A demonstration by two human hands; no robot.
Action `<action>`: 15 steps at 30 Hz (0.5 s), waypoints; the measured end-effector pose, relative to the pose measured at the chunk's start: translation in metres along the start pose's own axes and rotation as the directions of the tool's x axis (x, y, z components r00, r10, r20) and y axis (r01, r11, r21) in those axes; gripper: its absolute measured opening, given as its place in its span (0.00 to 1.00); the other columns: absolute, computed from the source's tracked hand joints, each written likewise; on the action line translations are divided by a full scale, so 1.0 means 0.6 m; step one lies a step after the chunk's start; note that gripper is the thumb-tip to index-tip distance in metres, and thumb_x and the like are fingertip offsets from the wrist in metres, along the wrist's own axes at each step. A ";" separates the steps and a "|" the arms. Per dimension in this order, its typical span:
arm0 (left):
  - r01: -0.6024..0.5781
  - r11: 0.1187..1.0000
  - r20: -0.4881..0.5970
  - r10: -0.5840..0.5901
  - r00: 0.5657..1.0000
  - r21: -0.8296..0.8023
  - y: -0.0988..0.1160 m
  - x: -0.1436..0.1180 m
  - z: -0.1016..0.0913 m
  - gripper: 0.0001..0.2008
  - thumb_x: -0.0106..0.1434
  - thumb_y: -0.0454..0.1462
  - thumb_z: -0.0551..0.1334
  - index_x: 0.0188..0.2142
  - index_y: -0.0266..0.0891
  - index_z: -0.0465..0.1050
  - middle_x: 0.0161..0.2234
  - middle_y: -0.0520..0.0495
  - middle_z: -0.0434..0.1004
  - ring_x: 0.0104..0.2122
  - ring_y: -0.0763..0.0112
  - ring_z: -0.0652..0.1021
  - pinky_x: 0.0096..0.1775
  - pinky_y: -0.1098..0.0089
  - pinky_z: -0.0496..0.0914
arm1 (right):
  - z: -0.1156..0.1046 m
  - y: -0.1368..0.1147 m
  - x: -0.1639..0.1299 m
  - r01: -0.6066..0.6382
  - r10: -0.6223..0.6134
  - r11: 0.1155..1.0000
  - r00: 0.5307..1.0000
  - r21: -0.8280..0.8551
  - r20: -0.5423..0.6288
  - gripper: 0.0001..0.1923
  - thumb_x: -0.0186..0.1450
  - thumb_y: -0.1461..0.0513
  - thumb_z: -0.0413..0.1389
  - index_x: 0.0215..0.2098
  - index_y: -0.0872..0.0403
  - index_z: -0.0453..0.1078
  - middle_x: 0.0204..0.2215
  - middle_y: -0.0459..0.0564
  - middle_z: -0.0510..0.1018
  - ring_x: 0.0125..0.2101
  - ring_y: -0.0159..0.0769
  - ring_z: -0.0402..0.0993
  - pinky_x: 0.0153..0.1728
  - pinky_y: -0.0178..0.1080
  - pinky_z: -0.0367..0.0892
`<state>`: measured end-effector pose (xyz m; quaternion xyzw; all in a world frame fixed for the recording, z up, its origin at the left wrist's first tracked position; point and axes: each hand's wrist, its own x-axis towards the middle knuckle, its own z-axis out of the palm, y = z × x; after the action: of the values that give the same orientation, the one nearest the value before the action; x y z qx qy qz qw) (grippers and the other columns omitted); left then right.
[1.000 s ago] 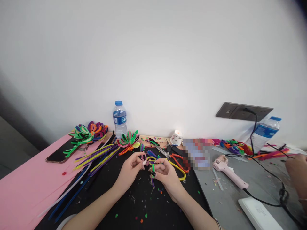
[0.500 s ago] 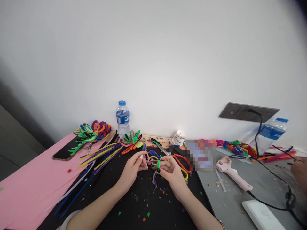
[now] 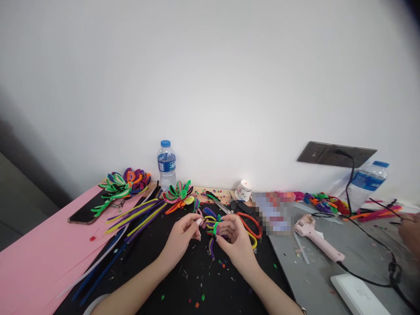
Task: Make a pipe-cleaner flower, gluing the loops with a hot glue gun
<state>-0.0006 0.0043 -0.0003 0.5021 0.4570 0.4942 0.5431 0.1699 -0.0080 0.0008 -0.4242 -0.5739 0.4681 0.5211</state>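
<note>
My right hand point(image 3: 236, 239) pinches a small bundle of looped pipe cleaners point(image 3: 211, 227), purple, yellow and green, held just above the black mat point(image 3: 183, 280). A green strand wraps round my right fingertip. My left hand point(image 3: 182, 234) pinches the pink end of the same bundle from the left. Purple stems hang down below the hands.
Loose pipe cleaners point(image 3: 138, 214), finished flowers point(image 3: 126, 181) point(image 3: 179, 193), a phone point(image 3: 87, 212), two water bottles point(image 3: 166, 164) point(image 3: 367, 183), scissors point(image 3: 226, 208), a pink glue gun point(image 3: 315, 238) with cable, a white box point(image 3: 356, 293). Another person's hand point(image 3: 411, 232) is at the right edge.
My hands have shifted slightly right with the bundle; the green strand has come up round my right fingertip. The view has panned a little.
</note>
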 end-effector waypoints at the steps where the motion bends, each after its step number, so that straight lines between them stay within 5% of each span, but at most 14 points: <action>1: -0.005 1.000 0.015 0.005 1.000 -0.004 -0.001 0.000 0.001 0.12 0.58 0.43 0.58 0.36 0.36 0.70 0.18 0.55 0.68 0.20 0.73 0.72 0.27 0.70 0.69 | 0.000 0.001 -0.001 0.015 -0.015 0.999 1.000 -0.036 0.005 0.19 0.53 0.68 0.59 0.39 0.50 0.59 0.30 0.45 0.74 0.31 0.37 0.73 0.33 0.38 0.68; 8: -0.110 0.992 0.042 0.108 0.993 0.065 -0.010 -0.001 -0.001 0.11 0.59 0.41 0.57 0.38 0.38 0.70 0.27 0.51 0.72 0.26 0.70 0.74 0.31 0.69 0.70 | -0.003 0.002 -0.003 0.118 -0.101 0.963 0.992 -0.243 0.082 0.21 0.53 0.70 0.58 0.43 0.49 0.61 0.36 0.47 0.78 0.37 0.41 0.74 0.42 0.43 0.68; 15: -0.277 0.925 0.132 0.250 0.959 0.262 0.001 -0.006 -0.004 0.09 0.61 0.37 0.55 0.39 0.41 0.72 0.38 0.46 0.72 0.39 0.66 0.73 0.38 0.69 0.70 | -0.003 0.003 0.001 -0.017 0.028 0.996 0.992 -0.089 0.121 0.23 0.52 0.72 0.57 0.43 0.48 0.60 0.37 0.47 0.78 0.38 0.39 0.75 0.44 0.44 0.67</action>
<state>-0.0030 0.0009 -0.0001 0.6532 0.4234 0.4688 0.4175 0.1715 -0.0069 -0.0006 -0.4235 -0.6199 0.4735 0.4607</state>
